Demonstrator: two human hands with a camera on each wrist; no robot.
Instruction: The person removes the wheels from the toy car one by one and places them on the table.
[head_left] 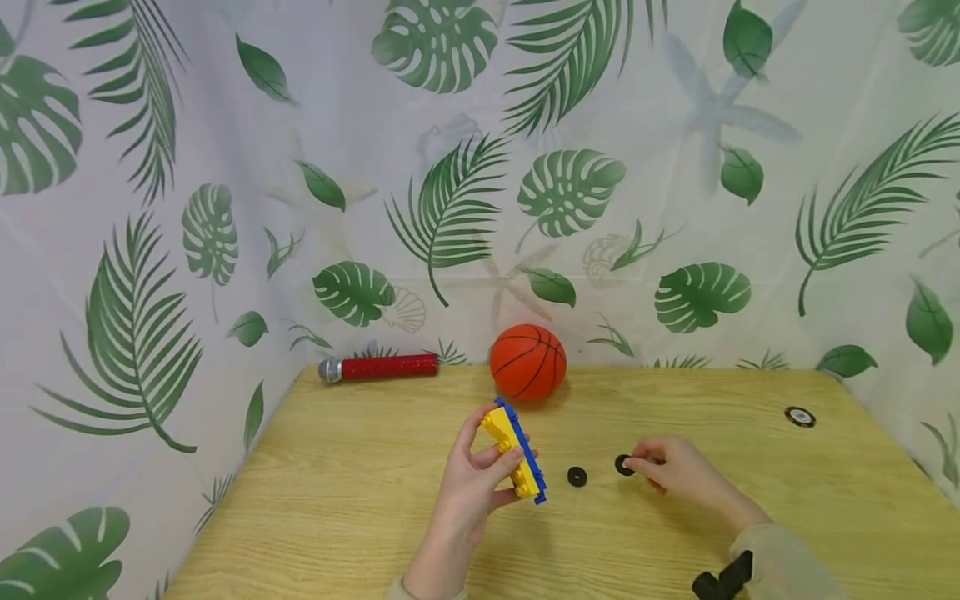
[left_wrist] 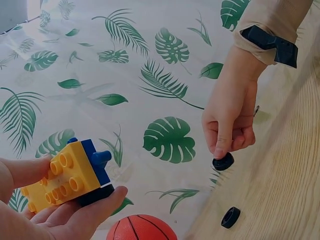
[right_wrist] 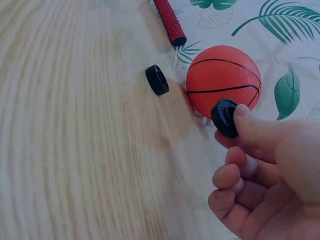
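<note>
My left hand [head_left: 474, 477] grips a yellow and blue toy block car [head_left: 517, 454], tilted above the table. Round studs cover its yellow side, and a blue peg [left_wrist: 101, 157] juts from the blue base in the left wrist view. A black wheel-like part [left_wrist: 96, 195] shows beside that base, partly hidden by the fingers. Between thumb and forefinger, my right hand [head_left: 686, 477] pinches a black toy wheel [right_wrist: 224, 118], apart from the car. A second toy wheel [head_left: 577, 477] lies on the table between the two hands.
Behind the hands, an orange basketball [head_left: 528, 362] sits near the back edge of the wooden table [head_left: 337, 492]. To its left lies a red microphone [head_left: 382, 367]. A round black-and-white disc [head_left: 800, 417] is at the far right. Leaf-patterned cloth [head_left: 465, 325] hangs behind the table.
</note>
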